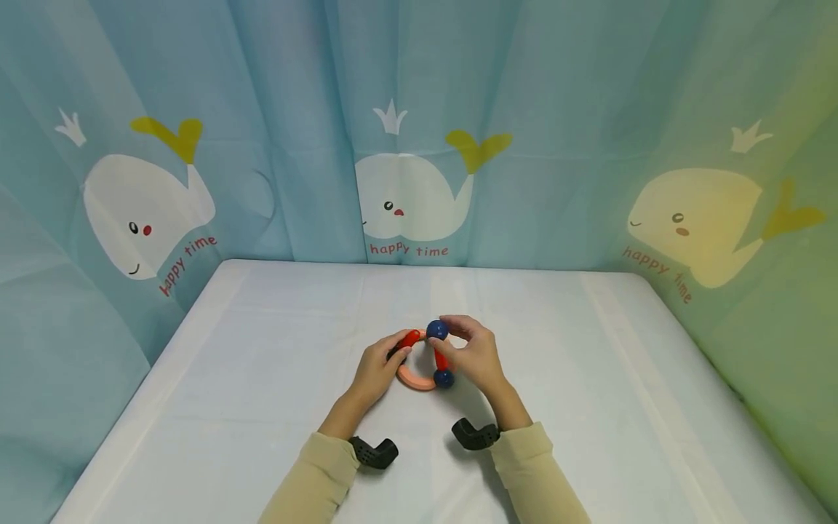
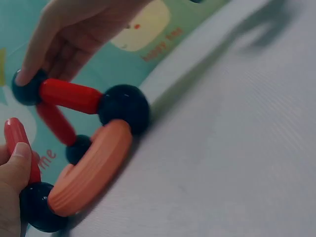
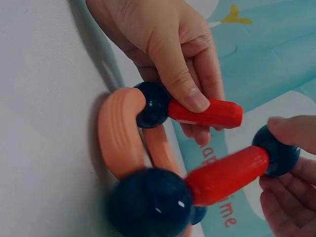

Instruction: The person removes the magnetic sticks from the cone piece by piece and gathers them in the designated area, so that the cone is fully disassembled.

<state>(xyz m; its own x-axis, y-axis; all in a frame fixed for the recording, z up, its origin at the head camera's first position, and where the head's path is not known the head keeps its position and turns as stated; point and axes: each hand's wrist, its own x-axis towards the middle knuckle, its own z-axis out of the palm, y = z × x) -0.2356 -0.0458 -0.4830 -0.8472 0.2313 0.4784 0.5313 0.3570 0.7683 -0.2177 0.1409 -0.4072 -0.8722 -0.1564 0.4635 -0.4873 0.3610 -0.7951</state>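
Dark blue balls and orange curved rods (image 1: pixel 414 380) of a magnetic building set form a ring low over the white table. My left hand (image 1: pixel 374 370) pinches a red rod (image 3: pixel 224 113) that slants up from the ring's left ball (image 2: pixel 43 210). Above the ring, my right hand (image 1: pixel 476 355) grips a dark blue ball (image 1: pixel 437 330) between thumb and fingers. Two red rods run down from that ball: one to the near ball (image 2: pixel 124 108), the other to the far ball (image 2: pixel 79 149). The free end of the left rod stands apart from the held ball.
The white tabletop (image 1: pixel 262 378) spreads around the hands. A blue-green curtain (image 1: pixel 294 145) printed with whales hangs behind and along the sides. Black wrist mounts (image 1: pixel 376 453) sit at both cuffs.
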